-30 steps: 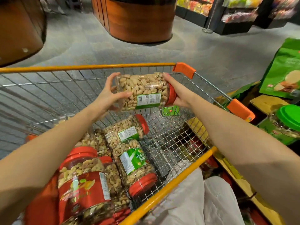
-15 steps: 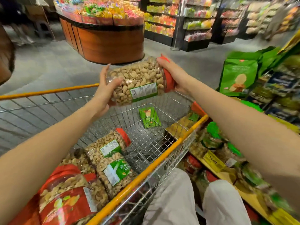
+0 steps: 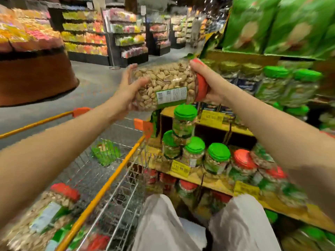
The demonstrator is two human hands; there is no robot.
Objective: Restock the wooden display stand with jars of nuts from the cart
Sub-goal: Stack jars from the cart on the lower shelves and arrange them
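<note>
- Nearest, at the bottom edge, the person's knees in pale trousers (image 3: 163,225) sit between two things. On the left is the wire shopping cart with an orange-yellow rim (image 3: 101,192), on the right the wooden display stand (image 3: 199,180).
- In the cart's near corner a blurred red-lidded jar of nuts (image 3: 50,207) lies on its side. Further along the wire floor lies a small green packet (image 3: 106,153).
- The stand's middle shelf carries green-lidded jars (image 3: 194,151) stacked at its left end. A red-capped jar (image 3: 243,160) sits just beside them to the right, and yellow price tags (image 3: 180,168) hang on the shelf edge.
- On the shelf beneath are lower red-topped jars (image 3: 187,185), too blurred to count.
- Both bare forearms reach forward and hold a clear plastic jar of in-shell nuts (image 3: 163,84) on its side in the air. It is above the cart's far right corner and the stand's left end, touching neither.
- The left hand (image 3: 125,93) cups the jar's base end, fingers curled behind it and thumb across the front.
- The right hand (image 3: 212,87) is wrapped round the jar's red lid (image 3: 200,87), which points right.
- The jar's white and green label faces down toward the camera.
- On top of the stand stand large green bags (image 3: 253,24), smeared by blur.
- Across the grey floor to the left is a round brown wooden island (image 3: 34,77) heaped with bright packets.
- Farthest off, dark aisle shelving (image 3: 126,33) carries colourful goods.
</note>
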